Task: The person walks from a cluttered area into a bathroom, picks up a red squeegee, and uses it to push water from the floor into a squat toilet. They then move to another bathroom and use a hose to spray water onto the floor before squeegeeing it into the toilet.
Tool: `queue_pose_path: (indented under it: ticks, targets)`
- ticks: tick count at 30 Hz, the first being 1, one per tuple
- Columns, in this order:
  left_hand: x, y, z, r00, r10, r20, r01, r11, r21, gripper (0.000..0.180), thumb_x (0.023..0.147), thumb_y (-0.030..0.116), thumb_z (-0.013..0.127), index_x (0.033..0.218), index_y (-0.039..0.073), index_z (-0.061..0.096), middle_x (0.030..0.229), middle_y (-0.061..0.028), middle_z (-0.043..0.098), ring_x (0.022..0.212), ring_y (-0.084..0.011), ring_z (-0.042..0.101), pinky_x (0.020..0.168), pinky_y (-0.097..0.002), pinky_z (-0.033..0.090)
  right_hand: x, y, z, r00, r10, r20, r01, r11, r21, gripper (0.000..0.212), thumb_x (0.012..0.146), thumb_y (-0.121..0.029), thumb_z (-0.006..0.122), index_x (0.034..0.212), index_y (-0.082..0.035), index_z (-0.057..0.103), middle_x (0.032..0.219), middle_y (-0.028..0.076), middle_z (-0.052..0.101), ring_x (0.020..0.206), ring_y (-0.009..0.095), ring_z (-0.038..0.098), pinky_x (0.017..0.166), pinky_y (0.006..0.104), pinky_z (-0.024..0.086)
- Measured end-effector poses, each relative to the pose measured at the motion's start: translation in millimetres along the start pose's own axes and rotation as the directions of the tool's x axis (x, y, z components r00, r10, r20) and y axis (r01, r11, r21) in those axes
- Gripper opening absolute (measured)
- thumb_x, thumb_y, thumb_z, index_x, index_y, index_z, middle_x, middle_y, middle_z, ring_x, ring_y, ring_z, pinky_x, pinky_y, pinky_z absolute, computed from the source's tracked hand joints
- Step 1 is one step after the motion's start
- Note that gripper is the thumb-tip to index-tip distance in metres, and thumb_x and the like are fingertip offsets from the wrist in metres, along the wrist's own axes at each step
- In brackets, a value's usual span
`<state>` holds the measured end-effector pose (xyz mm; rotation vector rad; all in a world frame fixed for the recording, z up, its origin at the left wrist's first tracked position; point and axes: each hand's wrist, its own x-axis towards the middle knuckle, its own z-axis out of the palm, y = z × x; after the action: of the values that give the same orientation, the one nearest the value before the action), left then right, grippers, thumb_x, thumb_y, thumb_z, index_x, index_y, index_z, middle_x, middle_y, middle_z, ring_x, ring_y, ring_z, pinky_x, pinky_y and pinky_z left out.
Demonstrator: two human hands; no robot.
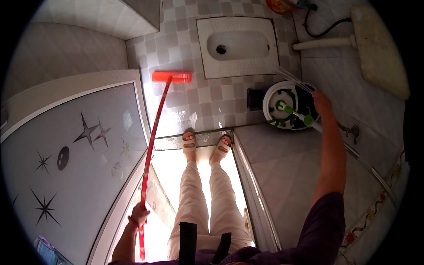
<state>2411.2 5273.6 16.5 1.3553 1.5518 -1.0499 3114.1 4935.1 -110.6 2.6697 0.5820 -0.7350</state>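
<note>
My left hand (140,214) is closed round the red pole of a broom (154,126). Its wide orange-red head rests on the tiles left of the squat toilet (201,44); whether it carries bristles or a blade is hard to tell. On the right, my right hand (321,104) reaches out over a spin-mop bucket (265,104), fingers closed. Thin pale strands (293,79) fan from that hand toward the toilet's near right corner; what they belong to I cannot make out. A white and green mop handle (308,120) leans across the bucket, partly behind my forearm.
I stand on a stone sill (205,139) in the doorway. A frosted door (75,145) with star stickers is at the left. A cistern (380,53) with a pipe and a tap (353,131) line the right wall. Patches of the tiled floor (172,110) shine.
</note>
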Motion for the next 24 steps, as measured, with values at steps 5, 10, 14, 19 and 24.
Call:
queue_pose_path:
  ticks: [5, 10, 14, 19, 24]
  targets:
    - [22, 35, 11, 0.999, 0.034, 0.025, -0.028, 0.977, -0.210, 0.018, 0.068, 0.005, 0.061, 0.074, 0.004, 0.044, 0.061, -0.0054, 0.050, 0.051, -0.0157, 0.053, 0.041, -0.0289, 0.043, -6, 10, -2, 0.998, -0.042, -0.051, 0.048, 0.991, 0.128, 0.024, 0.087, -0.024, 0.036, 0.097, -0.007, 0.050, 0.089, 0.015, 0.055, 0.082, 0.032, 0.052, 0.070, 0.0406, 0.041]
    - [-45, -13, 40, 0.999, 0.018, 0.039, -0.005, 0.954, -0.300, 0.021, 0.067, 0.001, 0.062, 0.072, 0.005, 0.042, 0.053, -0.0002, 0.044, 0.037, -0.0106, 0.045, 0.029, -0.0242, 0.039, -18, 14, -20, 0.982, -0.180, -0.051, 0.187, 0.935, 0.302, 0.027, 0.087, -0.025, 0.039, 0.102, -0.006, 0.051, 0.088, 0.015, 0.056, 0.081, 0.030, 0.053, 0.070, 0.0384, 0.040]
    - [-71, -23, 44, 0.993, -0.055, 0.104, 0.078, 0.969, -0.235, 0.020, 0.066, 0.006, 0.063, 0.073, 0.003, 0.045, 0.056, -0.0028, 0.048, 0.042, -0.0122, 0.048, 0.035, -0.0252, 0.042, -27, 18, -19, 0.974, -0.223, -0.049, 0.226, 0.908, 0.352, 0.024, 0.087, -0.022, 0.040, 0.098, -0.004, 0.052, 0.084, 0.015, 0.056, 0.076, 0.029, 0.052, 0.067, 0.0363, 0.040]
    - [-77, -33, 51, 0.998, 0.002, 0.070, 0.015, 0.969, -0.247, 0.018, 0.067, 0.005, 0.061, 0.074, 0.003, 0.045, 0.055, -0.0024, 0.046, 0.042, -0.0116, 0.048, 0.033, -0.0251, 0.042, -34, 13, -22, 0.964, -0.261, -0.051, 0.261, 0.893, 0.366, 0.022, 0.088, -0.021, 0.039, 0.096, -0.005, 0.051, 0.078, 0.013, 0.054, 0.066, 0.024, 0.051, 0.061, 0.0352, 0.039]
    - [-73, -46, 50, 0.999, -0.022, 0.047, 0.032, 0.976, -0.218, 0.018, 0.067, 0.005, 0.061, 0.075, 0.003, 0.045, 0.057, -0.0028, 0.047, 0.043, -0.0118, 0.048, 0.036, -0.0250, 0.043, -39, 15, -23, 0.961, -0.266, -0.074, 0.271, 0.860, 0.431, 0.022, 0.087, -0.021, 0.040, 0.096, -0.005, 0.051, 0.076, 0.012, 0.053, 0.066, 0.022, 0.050, 0.060, 0.0343, 0.039]
